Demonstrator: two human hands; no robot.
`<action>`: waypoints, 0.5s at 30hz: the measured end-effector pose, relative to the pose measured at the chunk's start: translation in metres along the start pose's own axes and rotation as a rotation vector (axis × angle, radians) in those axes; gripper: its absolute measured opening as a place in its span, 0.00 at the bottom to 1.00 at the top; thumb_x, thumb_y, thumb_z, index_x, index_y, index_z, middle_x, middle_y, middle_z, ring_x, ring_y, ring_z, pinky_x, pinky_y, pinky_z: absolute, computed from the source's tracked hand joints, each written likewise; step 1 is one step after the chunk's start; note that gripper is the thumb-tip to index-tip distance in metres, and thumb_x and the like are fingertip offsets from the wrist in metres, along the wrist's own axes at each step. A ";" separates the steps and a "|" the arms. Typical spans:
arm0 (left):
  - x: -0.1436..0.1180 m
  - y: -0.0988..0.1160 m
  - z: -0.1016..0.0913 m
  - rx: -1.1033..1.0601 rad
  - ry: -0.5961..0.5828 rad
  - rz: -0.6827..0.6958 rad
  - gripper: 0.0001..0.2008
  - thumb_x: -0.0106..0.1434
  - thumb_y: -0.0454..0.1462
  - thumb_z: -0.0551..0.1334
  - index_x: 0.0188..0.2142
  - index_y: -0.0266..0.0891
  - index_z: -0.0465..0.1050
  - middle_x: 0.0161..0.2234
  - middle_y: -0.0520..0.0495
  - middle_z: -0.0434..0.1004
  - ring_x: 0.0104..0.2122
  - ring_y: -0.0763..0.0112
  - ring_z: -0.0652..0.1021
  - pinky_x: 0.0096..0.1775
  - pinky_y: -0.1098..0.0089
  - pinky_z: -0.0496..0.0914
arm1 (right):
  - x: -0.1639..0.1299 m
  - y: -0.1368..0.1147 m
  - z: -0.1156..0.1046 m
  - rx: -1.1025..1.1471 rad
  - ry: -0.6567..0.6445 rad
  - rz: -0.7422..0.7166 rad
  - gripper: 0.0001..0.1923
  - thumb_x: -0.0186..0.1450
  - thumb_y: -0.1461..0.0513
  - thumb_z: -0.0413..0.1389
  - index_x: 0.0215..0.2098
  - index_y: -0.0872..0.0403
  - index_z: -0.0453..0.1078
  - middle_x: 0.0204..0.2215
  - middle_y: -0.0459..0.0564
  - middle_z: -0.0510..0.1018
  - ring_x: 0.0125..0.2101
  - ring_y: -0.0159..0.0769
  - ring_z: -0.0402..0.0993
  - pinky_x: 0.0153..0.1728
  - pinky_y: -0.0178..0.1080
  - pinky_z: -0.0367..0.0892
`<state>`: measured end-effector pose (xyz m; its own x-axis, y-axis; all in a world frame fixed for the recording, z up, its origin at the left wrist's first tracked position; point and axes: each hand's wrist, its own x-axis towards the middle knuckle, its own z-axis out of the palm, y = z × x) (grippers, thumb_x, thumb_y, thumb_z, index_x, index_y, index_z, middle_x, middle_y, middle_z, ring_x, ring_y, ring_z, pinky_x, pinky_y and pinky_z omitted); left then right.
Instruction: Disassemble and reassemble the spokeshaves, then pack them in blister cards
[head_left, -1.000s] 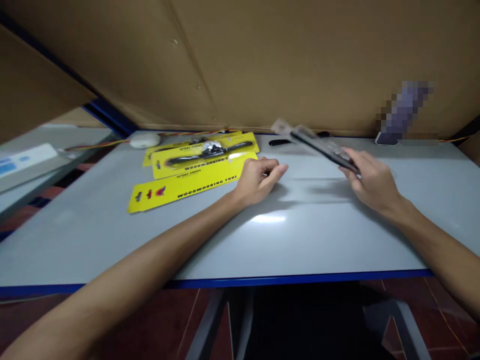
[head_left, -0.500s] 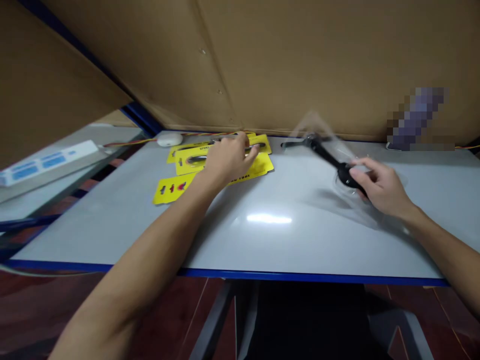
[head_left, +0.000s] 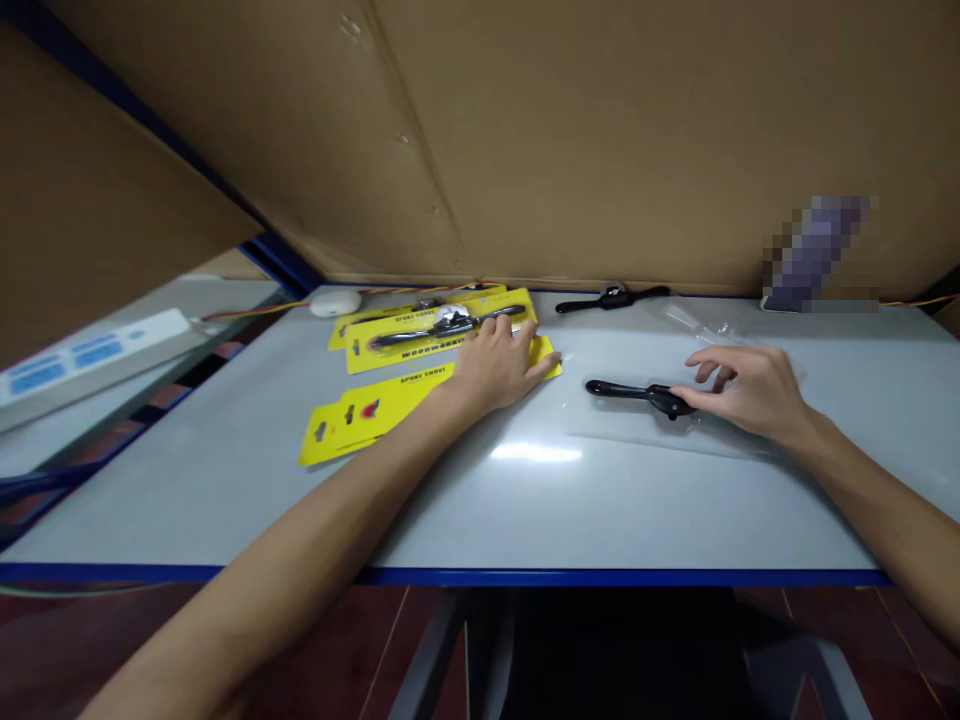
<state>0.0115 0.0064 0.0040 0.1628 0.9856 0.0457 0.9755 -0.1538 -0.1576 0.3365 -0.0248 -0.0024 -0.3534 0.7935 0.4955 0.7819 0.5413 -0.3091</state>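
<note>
The left hand (head_left: 499, 365) lies flat, fingers spread, on the yellow cards (head_left: 375, 405) fanned out left of centre; its grip is wide and closes on nothing. Just above it, a packaged spokeshave (head_left: 442, 325) sits on the top card under a clear blister. The right hand (head_left: 746, 390) rests at centre right with loose, half-curled fingers touching the near handle of a bare black spokeshave (head_left: 637, 392) that lies flat on the surface (head_left: 525, 500); that grip is narrow but not closed around the tool. A second loose spokeshave (head_left: 611, 297) lies near the back edge, and a clear plastic blister (head_left: 694, 320) lies just right of it.

The cards overlap on a glossy top, so a sideways press of the left palm would likely slide the stack and shift the packaged tool along with it. The bare tool is touched only at one end; a light nudge could spin it, and fingers straying toward its middle might meet the blade.

The surface is pale grey with a blue rim and a lamp glare at centre. Brown cardboard panels (head_left: 570, 130) wall in the back and left. A white oval object (head_left: 335, 301) sits at the back left corner, with a white power strip (head_left: 82, 345) on a neighbouring bench at the left edge.
</note>
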 end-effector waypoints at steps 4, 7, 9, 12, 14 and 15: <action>0.000 -0.001 -0.007 -0.028 -0.035 -0.033 0.33 0.75 0.58 0.48 0.61 0.34 0.68 0.56 0.28 0.75 0.51 0.40 0.80 0.47 0.55 0.73 | -0.001 -0.010 -0.001 0.022 -0.016 0.091 0.11 0.66 0.53 0.57 0.37 0.50 0.79 0.33 0.49 0.86 0.27 0.40 0.81 0.33 0.43 0.70; 0.000 0.002 -0.017 -0.015 -0.048 -0.051 0.32 0.76 0.58 0.46 0.56 0.33 0.70 0.46 0.30 0.81 0.44 0.41 0.82 0.41 0.58 0.73 | 0.001 -0.021 -0.002 -0.056 -0.124 0.155 0.15 0.70 0.55 0.53 0.44 0.51 0.80 0.37 0.51 0.87 0.31 0.43 0.81 0.34 0.44 0.68; -0.001 0.004 -0.022 -0.025 -0.034 -0.065 0.31 0.76 0.57 0.47 0.55 0.33 0.70 0.42 0.32 0.82 0.43 0.41 0.83 0.39 0.60 0.72 | 0.002 -0.027 -0.002 -0.097 -0.227 0.174 0.19 0.72 0.52 0.52 0.52 0.51 0.78 0.38 0.52 0.86 0.34 0.45 0.81 0.35 0.44 0.67; -0.003 0.005 -0.024 -0.076 0.004 -0.076 0.30 0.75 0.57 0.48 0.55 0.34 0.70 0.39 0.34 0.83 0.41 0.44 0.83 0.38 0.61 0.70 | 0.002 -0.027 -0.001 -0.069 -0.348 0.189 0.24 0.75 0.49 0.49 0.57 0.52 0.77 0.38 0.53 0.86 0.35 0.46 0.81 0.35 0.45 0.68; -0.003 0.003 -0.023 -0.105 0.048 -0.069 0.29 0.75 0.57 0.48 0.55 0.35 0.69 0.40 0.35 0.83 0.41 0.45 0.83 0.38 0.61 0.70 | 0.001 -0.022 0.000 -0.019 -0.360 0.155 0.22 0.76 0.49 0.48 0.54 0.52 0.78 0.42 0.54 0.86 0.38 0.46 0.81 0.37 0.45 0.69; -0.003 0.002 -0.022 -0.113 0.074 -0.062 0.28 0.75 0.56 0.48 0.55 0.35 0.69 0.42 0.34 0.83 0.42 0.45 0.83 0.39 0.61 0.70 | 0.001 -0.018 0.001 -0.003 -0.349 0.115 0.21 0.76 0.50 0.48 0.52 0.51 0.78 0.45 0.55 0.86 0.40 0.46 0.81 0.39 0.46 0.69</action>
<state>0.0160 0.0020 0.0256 0.1080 0.9862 0.1255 0.9938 -0.1037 -0.0398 0.3215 -0.0337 0.0033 -0.4163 0.8966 0.1508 0.8280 0.4424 -0.3446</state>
